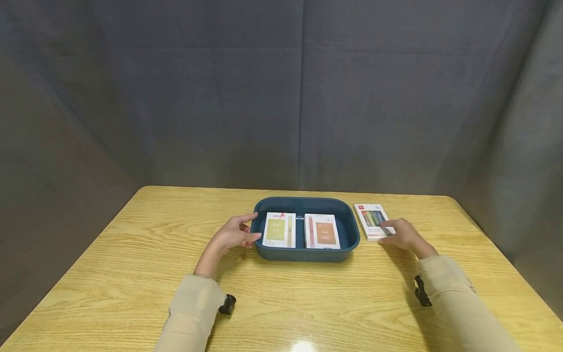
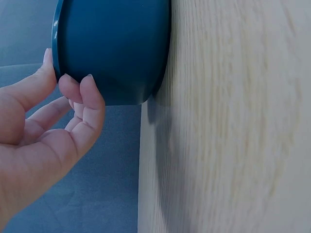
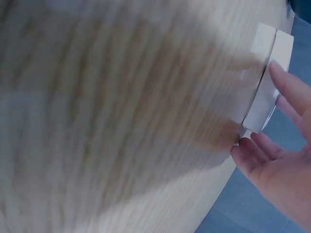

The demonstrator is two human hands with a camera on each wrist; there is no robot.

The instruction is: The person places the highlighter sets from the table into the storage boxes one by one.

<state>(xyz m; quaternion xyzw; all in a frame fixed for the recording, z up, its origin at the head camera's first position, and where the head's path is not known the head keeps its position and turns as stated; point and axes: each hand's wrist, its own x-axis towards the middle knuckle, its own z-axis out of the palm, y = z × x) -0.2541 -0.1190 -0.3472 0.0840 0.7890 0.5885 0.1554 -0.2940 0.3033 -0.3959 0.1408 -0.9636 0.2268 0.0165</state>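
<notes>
My left hand [image 1: 237,232] grips the left end of a dark blue plastic bin [image 1: 303,254]. In the left wrist view its thumb lies at the rim and curled fingers [image 2: 90,104] press against the outer wall. Inside the bin lie a white box with a yellow-green panel [image 1: 275,229] and another with an orange panel [image 1: 325,233]. To the bin's right, a white crayon box [image 1: 361,213] with a window of coloured sticks lies flat on the table. Thumb and fingers of my right hand [image 1: 402,234] hold its near right corner; the right wrist view shows the thumb against its side.
The wooden table [image 1: 303,298] carries the bin and crayon box near its far edge. Grey curtains [image 1: 220,107] hang behind it and at both sides. Dark straps with buckles [image 1: 227,304] sit at the beige sleeves [image 1: 191,305].
</notes>
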